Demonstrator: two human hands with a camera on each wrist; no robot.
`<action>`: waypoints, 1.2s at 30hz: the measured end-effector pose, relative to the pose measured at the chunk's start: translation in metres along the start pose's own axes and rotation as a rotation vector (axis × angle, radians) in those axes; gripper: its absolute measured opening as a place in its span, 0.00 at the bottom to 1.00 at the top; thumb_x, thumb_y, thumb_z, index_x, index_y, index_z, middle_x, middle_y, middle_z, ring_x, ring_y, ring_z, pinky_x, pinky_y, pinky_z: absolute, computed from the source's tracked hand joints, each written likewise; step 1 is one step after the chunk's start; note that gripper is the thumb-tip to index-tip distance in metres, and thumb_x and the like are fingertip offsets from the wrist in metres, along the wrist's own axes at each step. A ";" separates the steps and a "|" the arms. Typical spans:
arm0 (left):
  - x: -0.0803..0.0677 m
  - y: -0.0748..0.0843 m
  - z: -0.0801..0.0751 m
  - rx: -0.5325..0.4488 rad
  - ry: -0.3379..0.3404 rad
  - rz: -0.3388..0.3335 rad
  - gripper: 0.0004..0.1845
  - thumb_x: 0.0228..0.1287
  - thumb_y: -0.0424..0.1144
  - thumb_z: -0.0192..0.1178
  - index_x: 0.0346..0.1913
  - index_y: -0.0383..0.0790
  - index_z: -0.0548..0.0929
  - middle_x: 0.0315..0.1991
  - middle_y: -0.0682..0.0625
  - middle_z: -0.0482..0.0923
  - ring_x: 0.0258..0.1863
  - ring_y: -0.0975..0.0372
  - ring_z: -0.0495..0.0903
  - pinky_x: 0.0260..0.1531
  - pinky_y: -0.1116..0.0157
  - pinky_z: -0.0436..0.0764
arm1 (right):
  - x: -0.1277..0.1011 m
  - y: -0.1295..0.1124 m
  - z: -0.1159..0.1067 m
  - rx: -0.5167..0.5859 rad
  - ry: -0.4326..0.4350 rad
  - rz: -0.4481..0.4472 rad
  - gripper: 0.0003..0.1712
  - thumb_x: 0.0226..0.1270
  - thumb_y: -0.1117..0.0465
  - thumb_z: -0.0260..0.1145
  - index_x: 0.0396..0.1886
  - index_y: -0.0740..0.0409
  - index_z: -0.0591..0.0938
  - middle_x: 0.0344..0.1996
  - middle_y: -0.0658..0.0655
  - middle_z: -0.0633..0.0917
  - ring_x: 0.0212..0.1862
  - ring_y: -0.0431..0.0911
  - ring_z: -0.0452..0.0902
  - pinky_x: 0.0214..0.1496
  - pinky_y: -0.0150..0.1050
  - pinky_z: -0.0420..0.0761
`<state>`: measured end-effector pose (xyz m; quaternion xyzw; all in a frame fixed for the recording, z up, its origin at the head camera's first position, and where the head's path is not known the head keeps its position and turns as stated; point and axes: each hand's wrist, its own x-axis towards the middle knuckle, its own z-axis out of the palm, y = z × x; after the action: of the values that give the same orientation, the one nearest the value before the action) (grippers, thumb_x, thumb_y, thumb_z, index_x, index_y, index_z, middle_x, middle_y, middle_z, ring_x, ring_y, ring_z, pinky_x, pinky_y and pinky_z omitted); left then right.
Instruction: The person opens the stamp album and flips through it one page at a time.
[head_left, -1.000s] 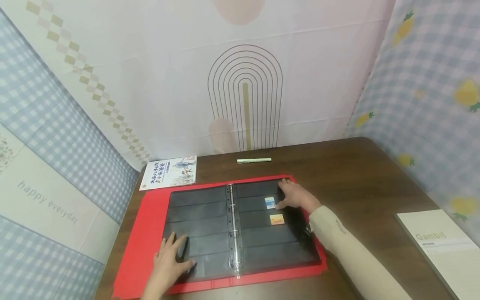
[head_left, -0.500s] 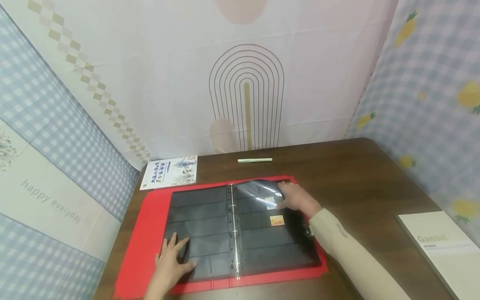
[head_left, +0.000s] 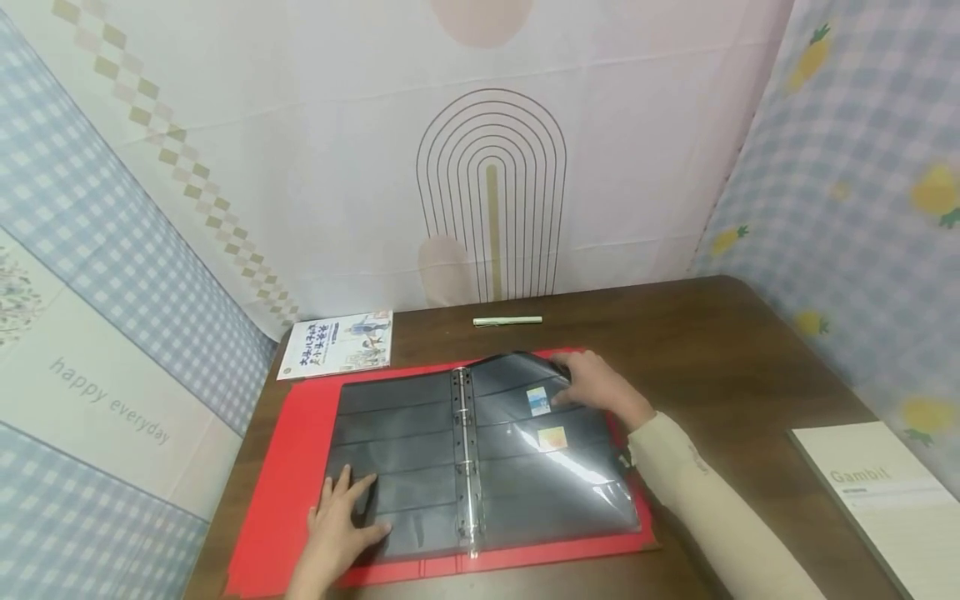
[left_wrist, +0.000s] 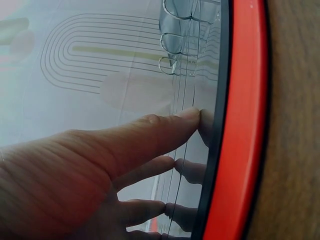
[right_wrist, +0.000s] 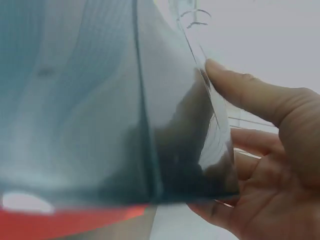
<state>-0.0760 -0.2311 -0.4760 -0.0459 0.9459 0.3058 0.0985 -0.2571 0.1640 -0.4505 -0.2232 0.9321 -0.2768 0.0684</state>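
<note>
A red ring binder point(head_left: 300, 467) lies open on the brown table point(head_left: 750, 350); its black pocket pages are held by metal rings point(head_left: 467, 450) in the middle. The left hand point(head_left: 341, 521) rests flat on the left page point(head_left: 397, 433) with straight fingers, holding nothing, probably to keep the binder from sliding. The right hand point(head_left: 603, 387) pinches the far outer corner of the right page point(head_left: 540, 492) between thumb and fingers, so this corner stands curled above the binder; two small stamps point(head_left: 537, 401) sit in the pockets of that page, just beside the hand. A green pen point(head_left: 507, 321) and a booklet point(head_left: 337, 343) lie behind the binder, well apart from both hands.
</note>
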 end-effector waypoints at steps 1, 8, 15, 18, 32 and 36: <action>0.000 0.000 0.000 -0.002 -0.001 0.001 0.41 0.50 0.40 0.79 0.68 0.32 0.75 0.74 0.22 0.50 0.71 0.24 0.43 0.59 0.21 0.45 | 0.000 0.001 -0.001 0.019 -0.002 -0.004 0.42 0.47 0.61 0.83 0.63 0.69 0.77 0.41 0.58 0.86 0.39 0.49 0.79 0.47 0.51 0.81; 0.000 0.001 0.000 0.007 -0.008 -0.008 0.41 0.50 0.40 0.79 0.68 0.33 0.75 0.74 0.22 0.51 0.71 0.24 0.43 0.59 0.21 0.45 | -0.005 0.008 -0.008 0.135 0.005 -0.054 0.31 0.66 0.63 0.70 0.64 0.73 0.75 0.58 0.71 0.81 0.61 0.62 0.77 0.63 0.59 0.74; 0.002 -0.001 0.000 -0.005 -0.013 -0.009 0.40 0.50 0.40 0.78 0.68 0.33 0.75 0.74 0.22 0.50 0.72 0.24 0.42 0.59 0.21 0.45 | -0.006 0.009 -0.011 0.253 0.006 -0.039 0.27 0.66 0.67 0.70 0.64 0.71 0.76 0.59 0.69 0.81 0.61 0.63 0.77 0.62 0.59 0.76; 0.001 -0.002 0.000 -0.018 -0.016 -0.015 0.41 0.50 0.40 0.78 0.68 0.32 0.75 0.74 0.22 0.50 0.72 0.25 0.42 0.59 0.22 0.44 | -0.006 0.007 -0.013 0.263 0.028 -0.026 0.28 0.63 0.67 0.72 0.62 0.70 0.78 0.57 0.67 0.83 0.60 0.63 0.79 0.60 0.58 0.78; 0.003 0.002 -0.004 -0.009 -0.053 -0.036 0.41 0.51 0.41 0.78 0.68 0.32 0.74 0.74 0.22 0.50 0.72 0.25 0.41 0.60 0.22 0.44 | -0.004 -0.019 -0.031 0.119 0.076 -0.084 0.26 0.60 0.65 0.75 0.57 0.69 0.81 0.53 0.64 0.86 0.57 0.59 0.81 0.59 0.55 0.79; 0.002 0.005 -0.007 -0.027 -0.046 -0.035 0.40 0.56 0.43 0.75 0.70 0.32 0.72 0.74 0.22 0.50 0.72 0.25 0.40 0.59 0.22 0.43 | -0.003 -0.028 -0.036 0.164 0.075 -0.070 0.25 0.62 0.63 0.75 0.57 0.69 0.81 0.53 0.63 0.86 0.56 0.59 0.82 0.56 0.55 0.81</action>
<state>-0.0793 -0.2312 -0.4685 -0.0568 0.9382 0.3177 0.1251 -0.2534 0.1619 -0.4048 -0.2385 0.9000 -0.3625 0.0417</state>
